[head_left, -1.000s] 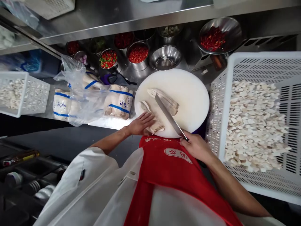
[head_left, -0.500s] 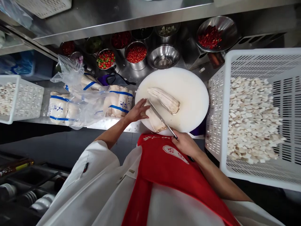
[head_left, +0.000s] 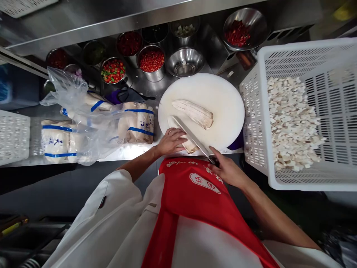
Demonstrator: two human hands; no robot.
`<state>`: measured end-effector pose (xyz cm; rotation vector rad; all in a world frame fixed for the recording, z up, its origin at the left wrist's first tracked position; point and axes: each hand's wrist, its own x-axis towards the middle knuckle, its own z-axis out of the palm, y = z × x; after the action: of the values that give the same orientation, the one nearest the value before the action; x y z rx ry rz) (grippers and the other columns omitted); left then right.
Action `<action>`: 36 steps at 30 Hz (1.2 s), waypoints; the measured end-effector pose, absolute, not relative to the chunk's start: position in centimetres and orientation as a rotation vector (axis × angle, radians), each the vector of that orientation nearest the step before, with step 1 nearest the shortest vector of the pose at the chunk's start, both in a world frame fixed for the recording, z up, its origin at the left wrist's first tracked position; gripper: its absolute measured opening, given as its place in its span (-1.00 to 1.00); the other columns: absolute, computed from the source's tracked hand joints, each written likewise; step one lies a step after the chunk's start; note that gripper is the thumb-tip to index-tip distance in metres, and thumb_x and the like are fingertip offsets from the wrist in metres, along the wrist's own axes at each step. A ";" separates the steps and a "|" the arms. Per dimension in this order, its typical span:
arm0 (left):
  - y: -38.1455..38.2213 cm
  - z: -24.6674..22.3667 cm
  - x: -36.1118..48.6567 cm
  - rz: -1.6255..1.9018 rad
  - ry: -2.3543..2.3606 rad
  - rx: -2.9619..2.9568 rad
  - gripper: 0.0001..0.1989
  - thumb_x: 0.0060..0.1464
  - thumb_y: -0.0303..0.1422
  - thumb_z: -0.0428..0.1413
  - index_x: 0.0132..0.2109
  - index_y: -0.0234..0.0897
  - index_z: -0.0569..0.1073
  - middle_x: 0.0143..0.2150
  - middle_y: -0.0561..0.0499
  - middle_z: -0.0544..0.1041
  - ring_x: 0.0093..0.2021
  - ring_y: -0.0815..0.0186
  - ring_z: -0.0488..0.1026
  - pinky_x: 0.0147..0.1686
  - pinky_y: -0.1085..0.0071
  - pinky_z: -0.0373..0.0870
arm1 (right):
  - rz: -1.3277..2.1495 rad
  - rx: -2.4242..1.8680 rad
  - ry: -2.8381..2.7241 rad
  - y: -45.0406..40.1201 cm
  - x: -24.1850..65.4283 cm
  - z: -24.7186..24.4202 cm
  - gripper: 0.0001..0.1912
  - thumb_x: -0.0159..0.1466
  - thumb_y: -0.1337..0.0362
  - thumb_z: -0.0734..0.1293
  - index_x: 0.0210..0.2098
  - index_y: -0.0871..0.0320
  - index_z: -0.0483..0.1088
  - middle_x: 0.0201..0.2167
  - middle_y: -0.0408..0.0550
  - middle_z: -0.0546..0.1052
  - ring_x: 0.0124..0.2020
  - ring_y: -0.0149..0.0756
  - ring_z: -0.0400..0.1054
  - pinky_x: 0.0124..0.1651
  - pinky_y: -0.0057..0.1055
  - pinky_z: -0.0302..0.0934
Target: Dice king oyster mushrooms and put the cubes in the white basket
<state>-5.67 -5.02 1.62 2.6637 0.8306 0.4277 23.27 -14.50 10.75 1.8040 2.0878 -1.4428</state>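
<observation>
Your left hand has come down over the near mushroom piece, beside the knife.
Its fingers now rest on the piece, no longer at the knife's tip, so it looks steadier; whether they pinch it, I can't tell. Your right hand is wrapped round the knife's handle; another mushroom length lies on the board just beyond the knife.
</observation>
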 end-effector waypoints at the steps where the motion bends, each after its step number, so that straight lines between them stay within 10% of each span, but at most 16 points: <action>1: -4.9 1.6 -5.6 0.434 0.829 2.655 -0.54 0.16 0.04 0.11 0.07 -0.10 0.51 0.07 -0.09 0.51 0.15 0.10 0.31 0.21 0.09 0.09 | -1.389 1.828 2.066 -14.9 23.4 10.8 -0.33 0.37 0.08 0.15 0.38 0.25 0.02 0.04 0.18 0.54 -0.01 -0.04 0.47 -0.05 -0.24 0.31; 13: -4.9 1.3 -4.8 0.476 0.802 2.668 -0.57 0.14 0.06 0.12 -0.08 -0.17 0.56 -0.04 -0.08 0.54 0.03 0.14 0.33 0.05 0.17 0.16 | -1.318 1.837 2.141 -17.6 24.2 16.3 -0.56 0.45 0.11 0.04 0.24 0.13 0.12 0.03 0.11 0.54 -0.03 -0.06 0.49 -0.08 -0.26 0.31; 36: -4.9 -1.2 -5.0 0.636 0.817 2.620 -0.52 0.05 0.11 0.18 -0.07 -0.14 0.56 -0.14 -0.07 0.55 0.00 0.16 0.35 0.00 0.21 0.21 | -1.141 1.644 2.070 -14.6 20.7 11.8 -0.71 0.43 0.22 0.06 0.05 0.18 0.23 -0.20 0.12 0.60 -0.25 -0.14 0.49 -0.30 -0.36 0.09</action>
<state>-5.04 -4.88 -1.15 2.6200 0.8172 0.6360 20.73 -14.60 11.79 1.6436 2.0700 -1.1413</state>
